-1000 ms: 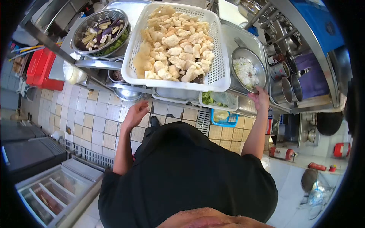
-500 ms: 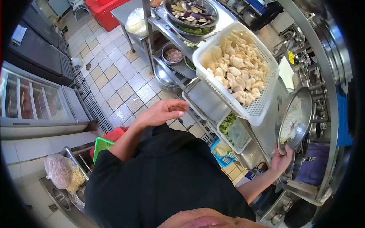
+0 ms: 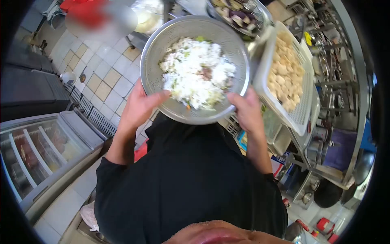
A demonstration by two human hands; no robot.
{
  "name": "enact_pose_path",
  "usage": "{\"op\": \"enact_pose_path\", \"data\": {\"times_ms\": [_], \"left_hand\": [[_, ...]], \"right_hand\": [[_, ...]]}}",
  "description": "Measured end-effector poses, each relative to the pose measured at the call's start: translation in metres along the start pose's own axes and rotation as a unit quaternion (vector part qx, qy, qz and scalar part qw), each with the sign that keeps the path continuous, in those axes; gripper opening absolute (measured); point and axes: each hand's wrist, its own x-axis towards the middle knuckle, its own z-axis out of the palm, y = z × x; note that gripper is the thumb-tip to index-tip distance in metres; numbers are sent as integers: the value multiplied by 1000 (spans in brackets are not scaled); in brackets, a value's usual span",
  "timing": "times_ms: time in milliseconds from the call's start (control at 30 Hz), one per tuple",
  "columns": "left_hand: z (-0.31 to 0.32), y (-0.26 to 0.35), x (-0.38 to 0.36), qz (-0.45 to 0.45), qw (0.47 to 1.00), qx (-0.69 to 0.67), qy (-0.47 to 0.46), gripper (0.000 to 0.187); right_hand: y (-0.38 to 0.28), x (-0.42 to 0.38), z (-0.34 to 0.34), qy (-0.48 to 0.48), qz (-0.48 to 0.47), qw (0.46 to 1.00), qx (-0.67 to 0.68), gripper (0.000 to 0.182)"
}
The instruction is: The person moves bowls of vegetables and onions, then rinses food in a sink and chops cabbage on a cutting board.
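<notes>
A metal colander (image 3: 156, 49) is held up in front of my body, tilted so that I look into it. In it lies white rice (image 3: 195, 65) mixed with green bits and a small brownish-pink patch. My left hand (image 3: 140, 106) grips the rim on the near left side, thumb over the edge. On the near right side my right hand (image 3: 247, 112) grips the rim in the same way. The fingers under the colander are hidden. To the right of my right hand stands a white perforated basket (image 3: 271, 95) holding pale, lumpy pieces (image 3: 286, 69).
Behind the colander is another metal bowl with cut eggplant (image 3: 243, 18). A glass-topped chest with dividers (image 3: 40, 150) stands at the left, beside the tiled floor (image 3: 99, 73). Metal shelves with pans (image 3: 333, 73) line the right. Something red and grey is blurred at upper left.
The colander has come from the right-hand counter to the front of my body. My left hand, free before, now grips its rim. My view has turned towards the left.
</notes>
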Motion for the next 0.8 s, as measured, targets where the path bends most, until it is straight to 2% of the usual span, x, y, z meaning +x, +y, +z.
{"op": "enact_pose_path", "data": {"times_ms": [100,133,167,200,267,333,367,467,533,567,600,633,733,767,800], "left_hand": [[-82,-40,37,-64,988,-53,129,44],[-111,-48,45,-43,987,14,153,41],[-139,-54,56,-21,982,80,171,38],[-166,-61,68,0,972,144,185,35],[-223,-74,97,-1,960,132,247,28],[-287,-76,138,-46,963,-36,262,24],[-322,-85,164,-17,969,-14,248,24],[-387,-83,267,-4,956,-138,259,39],[-404,-75,331,29,950,-149,274,39],[-404,-64,358,11,937,-159,311,35],[-416,-65,388,30,944,-152,292,30],[-416,-64,412,43,941,-140,306,27],[-428,-74,480,21,941,-174,291,26],[-425,-80,502,1,932,-184,313,32],[-425,-94,516,-13,940,-181,288,34]], "right_hand": [[19,56,63,-95,9,995,33,36],[24,71,80,-121,3,992,38,37],[43,80,81,-160,-1,987,12,47],[51,82,76,-189,9,978,-84,50],[64,79,58,-224,44,935,-271,57],[106,73,37,-169,82,935,-299,59],[128,60,23,-124,108,936,-310,60],[178,17,-9,-16,181,920,-346,59],[187,-12,-18,31,234,924,-300,59],[188,-23,-18,46,265,922,-280,59],[190,-33,-20,52,292,919,-262,59],[199,-45,-22,70,282,916,-276,61],[213,-74,-20,128,318,906,-248,61],[218,-83,-18,139,322,900,-259,60],[223,-91,-17,149,336,898,-241,59]]}}
